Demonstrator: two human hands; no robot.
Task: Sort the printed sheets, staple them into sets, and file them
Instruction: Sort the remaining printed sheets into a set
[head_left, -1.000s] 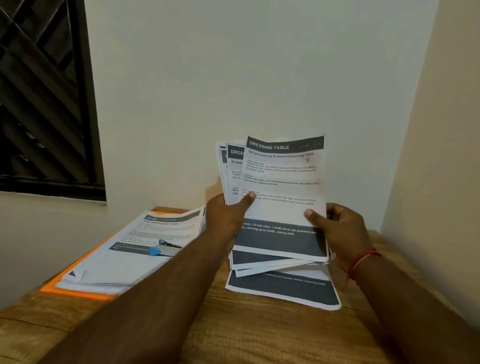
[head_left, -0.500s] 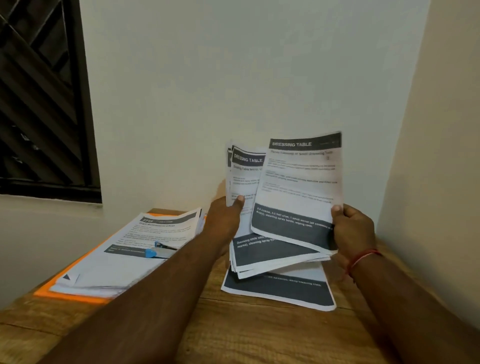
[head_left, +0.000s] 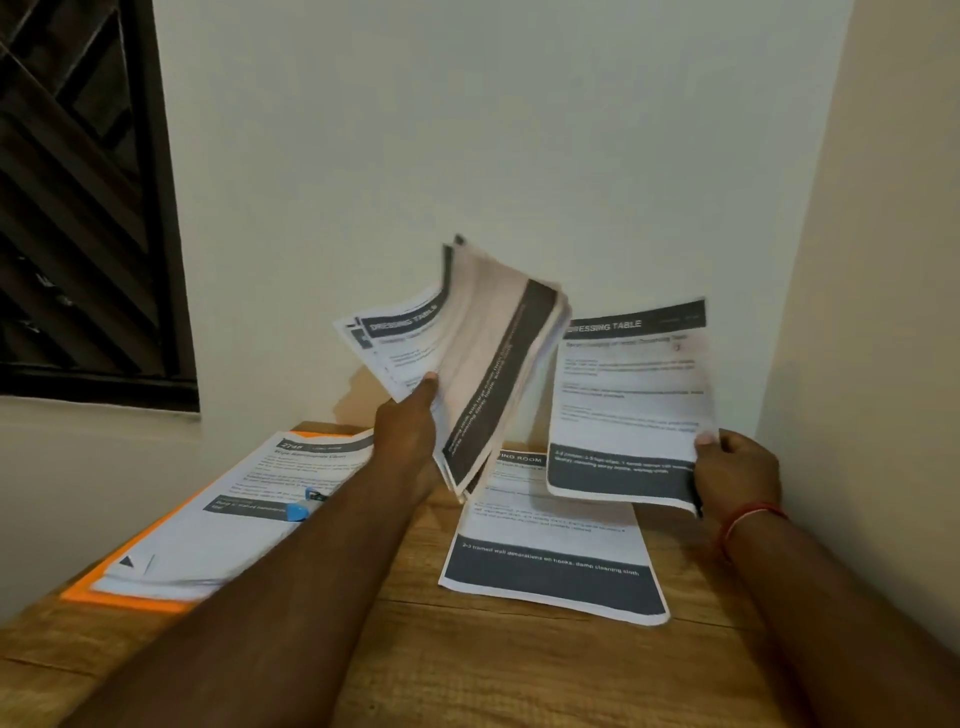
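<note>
Sheaf (head_left: 483, 364) has swung left, blurred, gripped by left hand (head_left: 405, 436); right hand (head_left: 737, 478) pinches single sheet (head_left: 628, 405).

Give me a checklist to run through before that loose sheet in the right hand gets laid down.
1. Loose sheet gripped: ok, right hand pinches its lower right corner.
2. Sheet free of the bundle in the left hand: ok, apart.
3. Heading legible: ok, DRESSING TABLE.
4. Matches the flat sheet on the table: not ok, that heading ends ING ROOM.
5. Bare wood for a new pile: ok, nearer the person.
6. Stapler ready: cannot tell, the blue thing on the left pile is blurred.
</note>
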